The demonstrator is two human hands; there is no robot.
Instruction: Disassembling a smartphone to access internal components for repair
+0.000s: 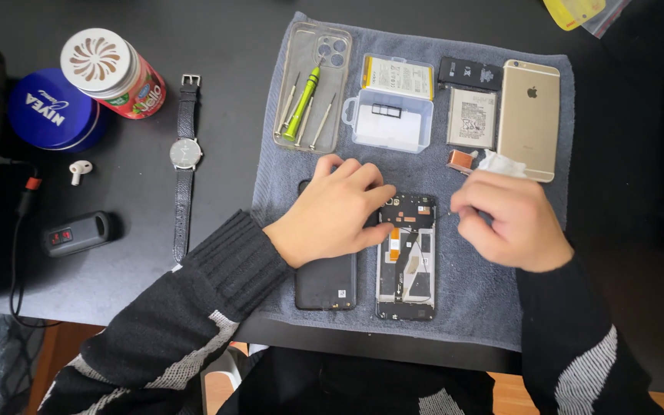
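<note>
Hands: our left hand (336, 215) presses flat on the opened black phone chassis (406, 257); right hand (510, 219) pinches a thin tool, which risks slipping and gouging circuitry.

1. Light is even and fairly bright, soft and diffuse, seemingly from above; no hard-edged shadows fall anywhere.
2. Faint soft shadows sit under the left hand (332, 214) and the right hand (510, 219) on the grey towel (470, 296).
3. Pale glare shows on the clear phone case (313, 86) beyond the left hand, and on the dark desk (224, 46) further left.
4. Focus is sharp across the middle; the right hand's fingertips look slightly soft.
5. Beyond the right hand, the far right edge falls dim.
</note>
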